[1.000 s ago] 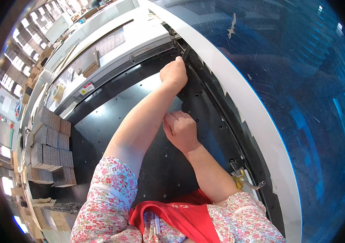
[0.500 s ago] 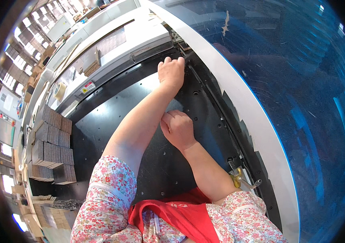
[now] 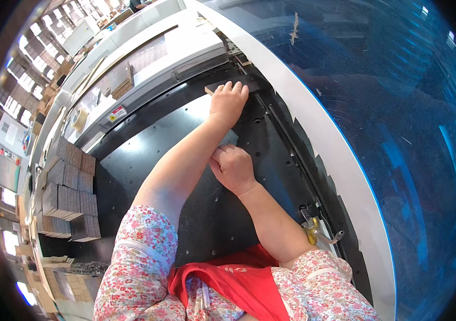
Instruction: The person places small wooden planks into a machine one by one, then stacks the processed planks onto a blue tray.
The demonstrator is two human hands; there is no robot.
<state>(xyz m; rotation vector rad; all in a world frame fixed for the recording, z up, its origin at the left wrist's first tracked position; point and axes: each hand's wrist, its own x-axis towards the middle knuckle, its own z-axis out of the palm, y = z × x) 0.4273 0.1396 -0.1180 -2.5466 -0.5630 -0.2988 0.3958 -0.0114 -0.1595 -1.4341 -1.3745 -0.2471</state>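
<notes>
Going from the left: stacks of boards (image 3: 70, 190) are hugging the left edge of the black table (image 3: 142, 171), so that side is pretty much walled off. Past those, the tabletop is lying bare, dotted with little holes, all the way over to the left forearm, so that's where the biggest patch of open room is sitting. Along the far edge a pale machine body (image 3: 196, 59) is running like a wall, with a roll of tape (image 3: 79, 120) and a small board pile (image 3: 122, 83) resting on it.

The left forearm is cutting diagonally across the table, and the left hand (image 3: 228, 101) is reaching near the far right corner. Its fingers are lying over a flat dark board (image 3: 213, 86), whose pale edge is poking out on the left. The thumb is hiding, so I can't tell if it's gripping or just pressing.

The right hand (image 3: 233, 168) is hanging closer in, fingers curling beside the left forearm; can't tell if they're holding anything.

Right of that, things are looking tight: a narrow strip of tabletop is showing before the dark rail (image 3: 292, 155). A yellow-handled clamp (image 3: 312, 230) is sticking up right by the right forearm, kinda in the way. Then a white panel (image 3: 313, 123) is curving past, and a big blue see-through cover (image 3: 377, 134) is filling the rest.
</notes>
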